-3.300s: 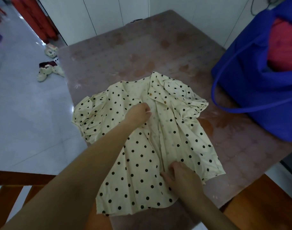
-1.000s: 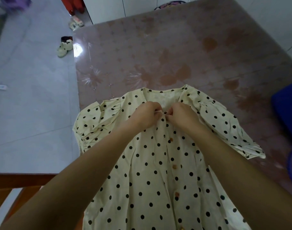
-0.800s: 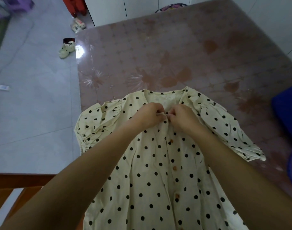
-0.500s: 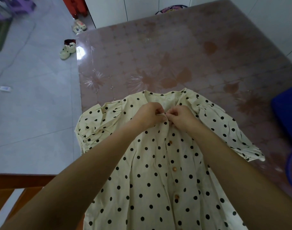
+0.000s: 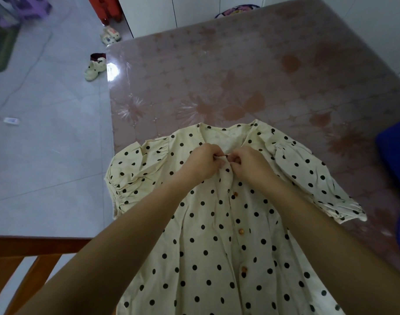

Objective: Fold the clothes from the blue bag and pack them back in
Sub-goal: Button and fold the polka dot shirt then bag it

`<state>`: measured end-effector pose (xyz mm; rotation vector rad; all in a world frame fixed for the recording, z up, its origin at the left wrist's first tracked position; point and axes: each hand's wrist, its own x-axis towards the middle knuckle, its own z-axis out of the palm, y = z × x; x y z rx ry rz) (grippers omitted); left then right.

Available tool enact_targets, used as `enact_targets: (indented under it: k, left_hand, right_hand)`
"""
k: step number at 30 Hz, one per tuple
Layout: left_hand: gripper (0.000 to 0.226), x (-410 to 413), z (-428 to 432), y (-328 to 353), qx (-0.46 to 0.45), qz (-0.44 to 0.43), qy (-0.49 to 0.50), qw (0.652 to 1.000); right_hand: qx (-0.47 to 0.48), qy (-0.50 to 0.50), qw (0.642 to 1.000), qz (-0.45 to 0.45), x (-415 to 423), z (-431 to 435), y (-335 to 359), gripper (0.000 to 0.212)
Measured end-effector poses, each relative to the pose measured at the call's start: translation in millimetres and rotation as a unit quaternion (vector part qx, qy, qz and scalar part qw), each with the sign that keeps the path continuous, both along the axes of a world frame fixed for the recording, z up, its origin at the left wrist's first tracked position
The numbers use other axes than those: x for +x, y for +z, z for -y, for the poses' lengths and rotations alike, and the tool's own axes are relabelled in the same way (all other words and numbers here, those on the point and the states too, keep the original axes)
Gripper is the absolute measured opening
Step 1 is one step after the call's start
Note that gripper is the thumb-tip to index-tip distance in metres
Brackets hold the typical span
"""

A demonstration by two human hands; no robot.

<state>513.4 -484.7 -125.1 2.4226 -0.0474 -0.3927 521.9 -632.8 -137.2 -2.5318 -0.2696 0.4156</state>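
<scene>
**Step in hand.** Judged as preparation for folding: the person is fastening the top of the shirt front. Folding proper is not yet begun, and nothing is being packed.

**Position of item.** The shirt (image 5: 217, 235) is lying front-up on the bench (image 5: 217, 71). Its neckline is pointing away from the person, its sleeves are spreading out to either side, and its hem is running out of view at the bottom edge. Three buttons (image 5: 241, 231) are showing down the placket below the hands and appear fastened.

**Hands.** The left hand (image 5: 200, 163) and right hand (image 5: 250, 164) are meeting just below the neckline, almost touching each other. The fingers (image 5: 217, 153) of both are curling in and pinching the shirt's two front edges at the top of the placket. A small dark spot is showing between them. It may be the top button, but it is too small to confirm.

**Bag.** The bag (image 5: 396, 160) is sitting at the right edge of the bench, only partly in view and well apart from both hands.

**Next move, as judged.** Finishing the fastening is calling for a fine pinch on both edges at once. After that, the hands will need to let go, smooth the front flat and bring the sleeves inward.
</scene>
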Motion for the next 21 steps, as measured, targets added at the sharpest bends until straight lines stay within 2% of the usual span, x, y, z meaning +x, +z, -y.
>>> enact_targets:
  k: [3,7,10,12,14,17,21]
  left_hand:
    - [0.011,0,1,1,-0.009,-0.005,0.016,1.000]
    - [0.011,-2,-1,0,-0.031,-0.005,0.038,0.999]
    - [0.022,-10,2,0,-0.051,0.041,0.130,0.989]
    - [0.016,-19,7,3,-0.043,0.082,0.181,0.979]
    - [0.003,-25,14,1,-0.033,0.064,0.172,0.983]
    - [0.005,-31,23,-6,-0.064,0.032,0.183,0.981]
    - [0.003,-33,28,-8,-0.130,0.020,0.236,0.963]
  right_hand:
    - [0.049,-0.022,0.999,-0.008,0,0,4,0.012]
    - [0.039,-0.005,0.999,-0.007,1,0,6,0.013]
    - [0.020,-0.008,1.000,-0.005,2,0,5,0.014]
    - [0.031,-0.018,0.999,-0.006,3,0,4,0.011]
    - [0.058,-0.039,0.997,-0.022,4,2,4,0.007]
    - [0.093,-0.055,0.993,-0.043,5,3,6,0.010]
    - [0.083,-0.050,0.993,-0.068,6,2,9,0.007]
